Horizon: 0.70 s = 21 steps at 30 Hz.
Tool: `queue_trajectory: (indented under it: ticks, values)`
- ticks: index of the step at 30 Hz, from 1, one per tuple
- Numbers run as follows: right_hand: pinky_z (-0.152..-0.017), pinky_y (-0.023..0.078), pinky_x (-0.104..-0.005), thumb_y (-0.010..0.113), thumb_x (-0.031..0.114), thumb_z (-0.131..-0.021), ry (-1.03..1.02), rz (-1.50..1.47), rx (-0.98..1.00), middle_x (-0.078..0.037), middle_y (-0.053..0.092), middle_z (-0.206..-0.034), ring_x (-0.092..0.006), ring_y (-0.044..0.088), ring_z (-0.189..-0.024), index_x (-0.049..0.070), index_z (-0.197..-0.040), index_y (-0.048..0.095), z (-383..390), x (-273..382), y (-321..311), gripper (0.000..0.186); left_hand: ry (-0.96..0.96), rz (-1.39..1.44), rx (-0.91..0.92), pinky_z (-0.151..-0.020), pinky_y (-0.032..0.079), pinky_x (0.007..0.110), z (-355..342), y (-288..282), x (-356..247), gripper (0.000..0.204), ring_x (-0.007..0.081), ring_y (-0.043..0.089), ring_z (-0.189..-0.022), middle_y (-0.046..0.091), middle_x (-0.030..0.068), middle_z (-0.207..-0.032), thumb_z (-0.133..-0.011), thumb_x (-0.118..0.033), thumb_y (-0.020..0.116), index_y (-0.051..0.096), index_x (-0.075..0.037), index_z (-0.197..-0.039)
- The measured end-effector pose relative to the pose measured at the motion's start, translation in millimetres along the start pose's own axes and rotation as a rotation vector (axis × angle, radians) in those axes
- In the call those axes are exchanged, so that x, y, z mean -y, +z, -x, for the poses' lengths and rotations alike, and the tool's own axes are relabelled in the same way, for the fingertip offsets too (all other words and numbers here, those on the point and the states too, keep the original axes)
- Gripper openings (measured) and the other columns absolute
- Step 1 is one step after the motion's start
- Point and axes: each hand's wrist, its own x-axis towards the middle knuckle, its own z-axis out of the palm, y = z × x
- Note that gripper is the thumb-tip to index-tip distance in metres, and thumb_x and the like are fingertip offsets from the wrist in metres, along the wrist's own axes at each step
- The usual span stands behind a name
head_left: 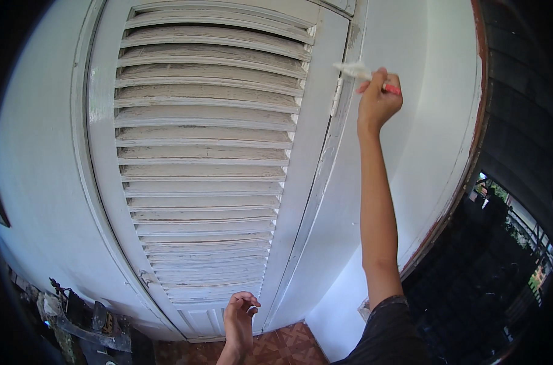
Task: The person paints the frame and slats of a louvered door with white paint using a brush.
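My right hand (pixel 380 100) grips a paintbrush (pixel 392 89) with a red handle and white, paint-covered bristles, slightly blurred. The bristles are up against the right edge of a white louvered door (pixel 325 42), just above a hinge (pixel 336 96); whether they touch it I cannot tell. The horizontal slats (pixel 203 137) are worn, with bare or grimy streaks. My left hand (pixel 240 322) is low in front of the door's bottom part, its fingers curved and apart around nothing.
A white wall (pixel 39 140) flanks the door on the left, another (pixel 434 121) on the right, with a dark opening (pixel 501 267) beyond. Cluttered dark objects (pixel 100 328) stand at lower left. The floor (pixel 291 344) has reddish patterned tiles.
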Motion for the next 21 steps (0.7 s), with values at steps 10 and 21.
queue_trajectory:
  ticks: [10, 21]
  values:
    - [-0.052, 0.046, -0.0291, 0.062, 0.013, -0.094, -0.534, 0.448, 0.284, -0.006, 0.059, -0.058, -0.0145, 0.056, -0.049, 0.003, -0.084, 0.063, -65.4, -35.9, 25.1, 0.014, 0.077, 0.04, -0.047, -0.083, 0.038, 0.031, 2.3, -9.3, -4.7, 0.02, 0.0165, 0.055, -0.089, 0.058, 0.0035, -0.092, -0.09, -0.028, 0.051, 0.057, -0.011, -0.098]
    - [-0.049, 0.042, -0.034, 0.063, 0.01, -0.091, -0.454, 0.36, 0.422, -0.014, 0.05, -0.055, -0.0253, 0.047, -0.046, 0.003, -0.078, 0.056, -30.9, -53.9, -4.5, 0.016, 0.023, 0.025, -0.057, -0.084, 0.037, 0.031, -2.1, -8.5, 4.3, 0.02, 0.0166, 0.054, -0.09, 0.058, 0.0036, -0.092, -0.09, -0.028, 0.05, 0.056, -0.01, -0.099]
